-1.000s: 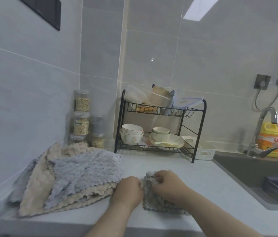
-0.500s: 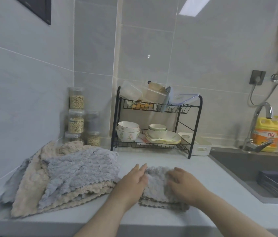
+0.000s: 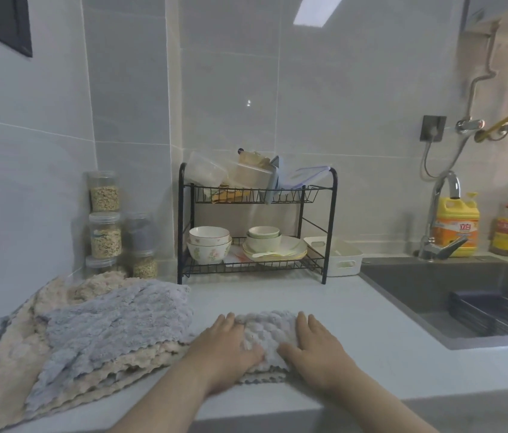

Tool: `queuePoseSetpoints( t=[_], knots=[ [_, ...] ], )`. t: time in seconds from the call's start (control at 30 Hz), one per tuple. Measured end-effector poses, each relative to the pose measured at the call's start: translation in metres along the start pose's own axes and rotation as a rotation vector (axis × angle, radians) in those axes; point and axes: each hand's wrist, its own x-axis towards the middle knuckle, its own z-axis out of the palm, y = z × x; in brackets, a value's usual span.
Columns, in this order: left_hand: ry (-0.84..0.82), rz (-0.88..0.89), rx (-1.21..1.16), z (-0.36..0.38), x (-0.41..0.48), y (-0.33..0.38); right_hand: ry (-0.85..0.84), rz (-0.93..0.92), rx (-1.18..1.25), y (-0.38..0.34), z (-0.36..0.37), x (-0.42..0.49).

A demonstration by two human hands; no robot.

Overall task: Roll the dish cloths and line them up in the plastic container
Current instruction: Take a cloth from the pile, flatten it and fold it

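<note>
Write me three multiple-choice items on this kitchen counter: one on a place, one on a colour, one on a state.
1. Where does the white plastic container stand?
A. On the counter, right of the black dish rack
B. In the sink
C. On the rack's top shelf

2. What colour is the top cloth of the pile on the left?
A. Red
B. Grey
C. Green

3. How do the left hand and the right hand lie?
A. Both lifted clear
B. One grips a bowl
C. Both flat on the small cloth, fingers straight

Answers: 1 A, it sits by the rack's right leg. 2 B, grey plush lies over beige cloths. 3 C, both palms press on the cloth at its two ends.
</note>
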Motion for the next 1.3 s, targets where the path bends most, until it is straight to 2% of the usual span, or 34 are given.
queuePoseSetpoints(
  t=[0.07,0.13,0.17,0.2,0.27,0.33,0.4,0.43,0.53,0.6,0.7,0.9,1.07,1.3],
  knots=[
    [0.038,-0.038,-0.095,-0.01,0.007,0.008,0.077,0.048,0.026,-0.001,-0.001,-0.001],
    [0.147,-0.029,-0.164,-0.021,0.022,0.014,0.088,-0.017,0.012,-0.002,-0.004,-0.003],
    [0.158,-0.006,-0.174,-0.027,0.029,0.018,0.089,-0.043,0.092,-0.001,-0.005,-0.004],
    [0.114,0.018,-0.199,-0.032,0.035,0.022,0.08,-0.072,0.215,0.002,-0.007,-0.006],
    [-0.082,0.016,-0.368,-0.038,0.045,0.029,0.091,-0.128,0.432,0.007,-0.011,-0.01],
    [-0.169,0.031,-0.503,-0.039,0.046,0.034,0.165,-0.152,0.516,0.008,-0.012,-0.012],
    [-0.108,0.037,-0.631,-0.037,0.045,0.035,0.269,-0.118,0.579,0.011,-0.011,-0.01],
    [-0.063,0.026,-0.78,-0.035,0.045,0.034,0.297,-0.053,0.649,0.011,-0.013,-0.009],
    [0.097,0.028,-1.312,-0.026,0.041,0.031,0.23,0.061,0.9,0.018,-0.014,-0.001],
    [0.182,0.053,-1.464,-0.016,0.037,0.029,0.213,0.047,0.839,0.017,-0.014,0.001],
    [0.215,0.063,-1.486,0.0,0.033,0.031,0.312,-0.002,0.802,0.018,-0.012,0.005],
    [0.059,0.067,-1.352,0.014,0.028,0.044,0.183,0.03,0.975,0.017,-0.011,0.004],
    [0.174,-0.017,-1.224,0.008,0.032,0.031,0.178,0.07,1.083,0.022,-0.016,0.003],
    [0.119,-0.055,-1.43,0.001,0.03,0.024,0.154,0.026,1.247,0.025,-0.023,0.0]
  ],
)
